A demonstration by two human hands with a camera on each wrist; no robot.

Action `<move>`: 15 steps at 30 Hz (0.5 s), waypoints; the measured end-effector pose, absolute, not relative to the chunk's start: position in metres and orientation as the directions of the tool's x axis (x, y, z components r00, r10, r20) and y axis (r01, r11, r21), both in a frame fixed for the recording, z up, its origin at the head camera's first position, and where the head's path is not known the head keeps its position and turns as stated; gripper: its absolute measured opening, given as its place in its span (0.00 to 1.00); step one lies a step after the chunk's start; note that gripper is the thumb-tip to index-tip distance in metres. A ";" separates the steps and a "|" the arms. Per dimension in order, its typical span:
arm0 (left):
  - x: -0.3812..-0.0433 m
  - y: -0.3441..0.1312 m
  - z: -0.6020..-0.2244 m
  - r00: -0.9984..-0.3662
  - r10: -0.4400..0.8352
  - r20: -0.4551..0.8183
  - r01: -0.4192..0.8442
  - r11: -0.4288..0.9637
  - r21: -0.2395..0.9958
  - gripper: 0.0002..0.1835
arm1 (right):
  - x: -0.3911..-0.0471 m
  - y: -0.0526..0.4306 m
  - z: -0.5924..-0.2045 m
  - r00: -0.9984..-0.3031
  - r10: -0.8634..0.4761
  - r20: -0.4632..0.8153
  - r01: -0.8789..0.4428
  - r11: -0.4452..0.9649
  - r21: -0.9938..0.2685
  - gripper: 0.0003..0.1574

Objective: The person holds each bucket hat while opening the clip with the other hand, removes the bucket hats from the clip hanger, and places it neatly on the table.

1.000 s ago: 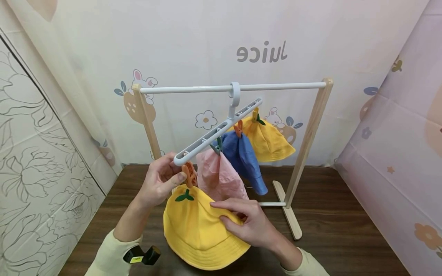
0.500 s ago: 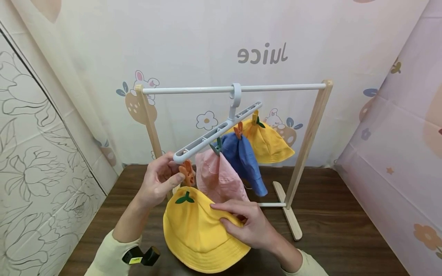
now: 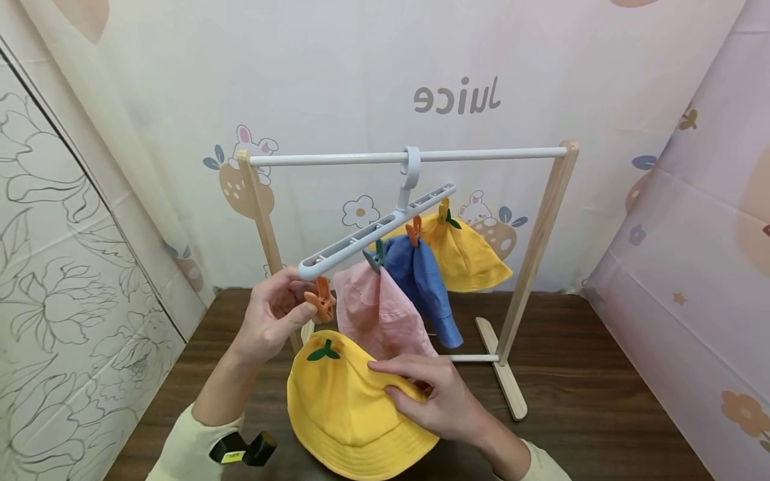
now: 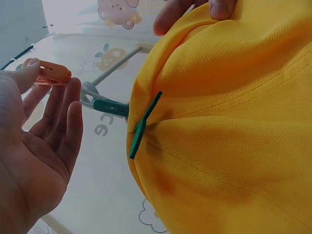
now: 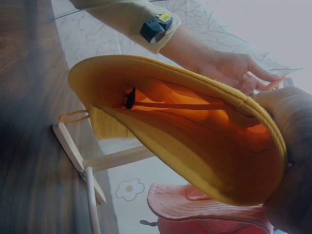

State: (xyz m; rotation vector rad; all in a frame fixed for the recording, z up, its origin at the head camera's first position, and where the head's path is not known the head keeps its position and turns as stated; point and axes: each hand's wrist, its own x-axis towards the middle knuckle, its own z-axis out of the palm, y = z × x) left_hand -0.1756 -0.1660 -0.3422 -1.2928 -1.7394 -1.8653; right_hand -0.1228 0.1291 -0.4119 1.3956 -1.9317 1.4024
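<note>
"Yellow hat up front, held above the bench, a touch closer to its left edge than its right, green sprout on top!"

"And who has it?"

"Right hand, grip closed, thumb and fingers pinching the fabric. Higher up, the left hand has its grip drawn in on an orange clip, right beneath the near end of the white hanger."

"Is that clip on the hat?"

"Apart! Just above it, with a gap between. Whether it is fastened to the hanger, nobody can tell from these angles."

"And behind?"

"What a line-up: pink hat under a green clip, blue hat under a second orange clip, far yellow hat under a yellow clip!"

"All from one hanger?"

"One hanger, hooked over the top bar of the rack, its wooden right foot well in from the bench's far right corner."
</note>
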 end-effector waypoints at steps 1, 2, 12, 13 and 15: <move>-0.176 -0.166 -0.342 -0.561 0.358 0.746 0.719 -0.236 0.654 0.15 | -0.123 0.129 -0.412 -0.435 -0.495 0.752 -0.869 0.012 -0.495 0.31; -0.175 -0.167 -0.341 -0.564 0.359 0.744 0.715 -0.238 0.657 0.15 | -0.123 0.129 -0.412 -0.431 -0.496 0.754 -0.871 0.011 -0.491 0.31; -0.177 -0.170 -0.341 -0.596 0.303 0.744 0.674 -0.315 0.668 0.14 | -0.122 0.129 -0.413 -0.428 -0.496 0.756 -0.874 0.015 -0.485 0.31; -0.177 -0.170 -0.341 -0.598 0.297 0.745 0.673 -0.318 0.667 0.14 | -0.122 0.129 -0.414 -0.426 -0.495 0.758 -0.876 0.017 -0.481 0.31; -0.178 -0.169 -0.341 -0.606 0.290 0.741 0.671 -0.314 0.671 0.14 | -0.123 0.130 -0.414 -0.421 -0.493 0.761 -0.880 0.020 -0.474 0.31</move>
